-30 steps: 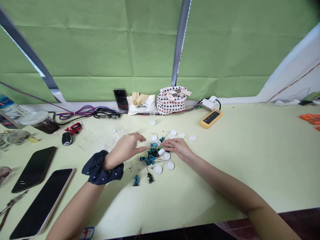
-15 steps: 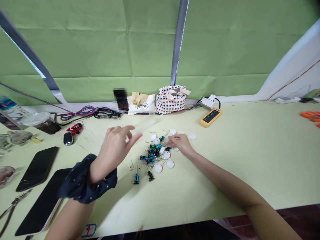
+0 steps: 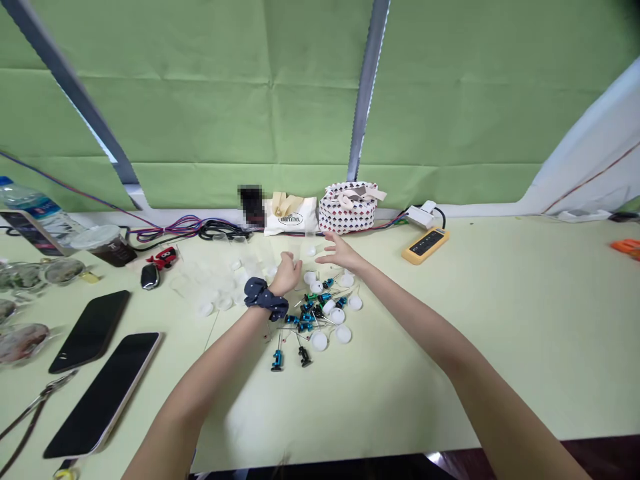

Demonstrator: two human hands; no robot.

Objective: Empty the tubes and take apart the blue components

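Several blue leaded components [image 3: 306, 315] and white plastic discs [image 3: 319, 341] remain heaped on the worktop [image 3: 450, 347], just nearer than the curled left hand [image 3: 286, 275], its grip unclear, and the open, empty right hand [image 3: 340, 253].

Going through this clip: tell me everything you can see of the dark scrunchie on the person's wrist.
The scrunchie is a gathered fabric band, dark navy with small pale dots, and looks like soft cloth. It sits bunched in loose, uneven folds around the wrist, just behind the left hand, and hides the wrist from view. The wrist and the start of the forearm are the only things seen touching it. It is held above the pale yellow-green tabletop, though the exact gap cannot be told. No clasp or seam shows.
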